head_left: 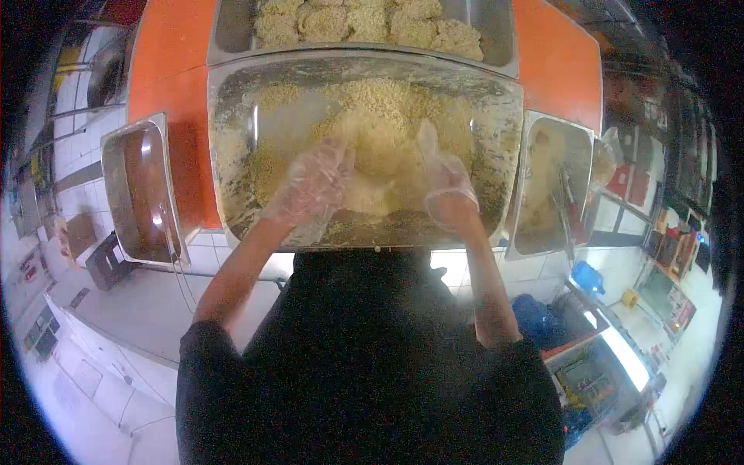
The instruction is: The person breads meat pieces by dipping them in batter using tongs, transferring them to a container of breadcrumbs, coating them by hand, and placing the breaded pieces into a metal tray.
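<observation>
Both hands wear clear plastic gloves and are over a large metal tray (pixel 496 155) of pale yellow crumbs (pixel 380 101). At the tray's left-centre is my left hand (pixel 318 182), blurred, its fingers pointing up and inward beside the crumb heap. My right hand (pixel 448 174) is at the right-centre, with its fingers pointing toward the far side. Between the hands the crumbs form a blurred pale mound. Motion blur hides the finger positions and anything they might hold.
Behind the crumb tray, a second metal tray (pixel 232 31) holds several coated pieces (pixel 364 23). A narrow metal container (pixel 112 186) stands at the left. Another container (pixel 585 163) at the right holds pale liquid and a utensil. Orange surface (pixel 174 101) lies around the trays.
</observation>
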### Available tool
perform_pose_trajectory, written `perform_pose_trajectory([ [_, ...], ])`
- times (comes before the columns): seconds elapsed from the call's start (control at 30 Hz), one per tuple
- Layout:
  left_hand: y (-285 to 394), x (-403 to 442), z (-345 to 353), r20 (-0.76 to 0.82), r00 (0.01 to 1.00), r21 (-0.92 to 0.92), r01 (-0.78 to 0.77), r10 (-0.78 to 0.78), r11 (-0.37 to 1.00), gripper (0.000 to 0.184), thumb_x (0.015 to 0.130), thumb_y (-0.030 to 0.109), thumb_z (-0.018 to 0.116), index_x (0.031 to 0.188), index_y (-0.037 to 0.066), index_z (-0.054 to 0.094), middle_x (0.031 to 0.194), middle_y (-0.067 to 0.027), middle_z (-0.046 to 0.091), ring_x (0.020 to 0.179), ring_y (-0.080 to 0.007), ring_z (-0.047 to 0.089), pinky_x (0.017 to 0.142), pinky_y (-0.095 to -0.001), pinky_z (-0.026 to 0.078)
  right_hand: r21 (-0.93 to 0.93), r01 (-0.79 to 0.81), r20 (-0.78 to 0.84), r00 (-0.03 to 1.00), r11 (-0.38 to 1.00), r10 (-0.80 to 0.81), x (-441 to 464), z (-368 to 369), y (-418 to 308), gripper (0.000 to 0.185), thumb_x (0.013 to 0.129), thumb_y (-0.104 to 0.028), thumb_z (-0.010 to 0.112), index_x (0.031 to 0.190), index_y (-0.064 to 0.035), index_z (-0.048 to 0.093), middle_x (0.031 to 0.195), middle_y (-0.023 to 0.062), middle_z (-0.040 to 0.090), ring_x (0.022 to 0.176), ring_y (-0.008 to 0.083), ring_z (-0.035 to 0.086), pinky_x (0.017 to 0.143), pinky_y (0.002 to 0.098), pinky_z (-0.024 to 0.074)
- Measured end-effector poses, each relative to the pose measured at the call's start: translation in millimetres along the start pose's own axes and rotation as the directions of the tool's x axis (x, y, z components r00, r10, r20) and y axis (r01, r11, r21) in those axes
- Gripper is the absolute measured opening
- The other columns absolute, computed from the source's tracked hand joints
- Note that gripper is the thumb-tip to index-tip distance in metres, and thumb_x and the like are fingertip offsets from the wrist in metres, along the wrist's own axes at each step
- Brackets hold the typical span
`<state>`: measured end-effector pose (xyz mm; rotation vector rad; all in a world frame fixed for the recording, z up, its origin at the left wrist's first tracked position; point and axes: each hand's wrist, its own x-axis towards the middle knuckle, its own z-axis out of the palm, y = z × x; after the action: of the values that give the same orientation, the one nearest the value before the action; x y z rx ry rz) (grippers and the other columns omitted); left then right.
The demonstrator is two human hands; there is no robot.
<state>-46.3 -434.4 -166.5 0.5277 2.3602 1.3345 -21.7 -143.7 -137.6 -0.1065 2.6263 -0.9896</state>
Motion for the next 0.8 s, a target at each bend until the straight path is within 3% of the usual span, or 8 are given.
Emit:
perform_pose_trajectory([
  [0.03,21,15,-9,-0.049,0.998,0.029,-0.034,0.036,0.999,0.034,0.087,0.023,0.048,0.117,0.007,0.055,0.126,-0.0156,0.05,0.121,-0.0299,0.044,0.102,-0.041,0.035,0.062,0.09,-0.276,0.959,0.994,-0.069,2,-4,-11,0.023,0.093,-0.021,0.049,0.104,-0.0009,0.048,0.094,0.0077,0.058,0.08,0.0198,0.056,0.068,0.0356,0.0465],
  [0.07,42,29,-19,-0.099,0.993,0.062,-0.065,0.071,0.996,0.036,0.087,0.022,0.049,0.119,0.007,0.054,0.127,-0.0147,0.05,0.122,-0.0291,0.043,0.104,-0.0405,0.034,0.064,0.089,-0.277,0.959,0.994,-0.068,10,14,-13,0.023,0.093,-0.021,0.049,0.104,-0.0009,0.048,0.094,0.0077,0.058,0.08,0.0198,0.056,0.068,0.0356,0.0465],
  [0.1,75,52,-31,0.179,0.977,0.362,0.043,-0.115,0.931,0.037,0.089,0.024,0.048,0.122,0.007,0.052,0.128,-0.0117,0.051,0.121,-0.027,0.046,0.103,-0.0389,0.036,-0.052,-0.041,-0.514,0.858,0.998,0.008,24,46,-9,0.033,0.089,-0.024,0.051,0.114,-0.0032,0.047,0.105,0.0099,0.057,0.095,0.023,0.054,0.081,0.0386,0.0437],
  [0.13,108,75,-43,0.437,0.851,0.629,-0.06,-0.289,0.775,0.038,0.091,0.025,0.048,0.124,0.008,0.05,0.129,-0.0087,0.051,0.119,-0.0248,0.048,0.102,-0.0372,0.038,-0.102,-0.115,-0.625,0.78,0.988,0.026,45,59,16,0.039,0.087,-0.026,0.052,0.12,-0.0043,0.047,0.11,0.011,0.057,0.103,0.0247,0.053,0.088,0.0401,0.0423],
  [0.17,105,84,-30,0.474,0.845,0.63,-0.13,-0.247,0.766,0.038,0.09,0.025,0.048,0.125,0.008,0.05,0.129,-0.0087,0.051,0.12,-0.0248,0.047,0.102,-0.0372,0.037,-0.131,-0.2,-0.724,0.688,0.971,0.044,65,72,42,0.046,0.085,-0.027,0.053,0.125,-0.0055,0.047,0.116,0.0121,0.057,0.11,0.0263,0.052,0.095,0.0416,0.0409],
  [0.27,45,106,29,0.418,0.908,0.415,-0.203,0.012,0.887,0.04,0.09,0.025,0.048,0.126,0.007,0.048,0.129,-0.0087,0.051,0.12,-0.0247,0.047,0.102,-0.0371,0.036,-0.308,0.17,-0.249,0.935,0.936,-0.252,70,71,10,0.046,0.084,-0.026,0.053,0.125,-0.0056,0.046,0.117,0.0121,0.056,0.111,0.0264,0.051,0.096,0.0413,0.0398],
  [0.4,3,126,43,0.437,0.899,0.325,-0.181,0.022,0.928,0.042,0.09,0.026,0.048,0.127,0.007,0.046,0.13,-0.0087,0.05,0.121,-0.0245,0.046,0.103,-0.0371,0.035,-0.36,0.388,0.075,0.918,0.849,-0.388,96,74,-6,0.048,0.083,-0.025,0.054,0.126,-0.0057,0.045,0.118,0.0121,0.055,0.112,0.0266,0.049,0.097,0.041,0.0384],
  [0.8,-29,133,66,0.346,0.938,0.362,-0.133,-0.001,0.923,0.049,0.089,0.028,0.049,0.132,0.005,0.041,0.132,-0.0087,0.047,0.122,-0.0241,0.043,0.106,-0.0368,0.031,-0.346,0.425,0.153,0.905,0.836,-0.396,132,82,4,0.053,0.08,-0.02,0.057,0.129,-0.006,0.043,0.121,0.012,0.051,0.116,0.0271,0.045,0.101,0.0401,0.034],
])
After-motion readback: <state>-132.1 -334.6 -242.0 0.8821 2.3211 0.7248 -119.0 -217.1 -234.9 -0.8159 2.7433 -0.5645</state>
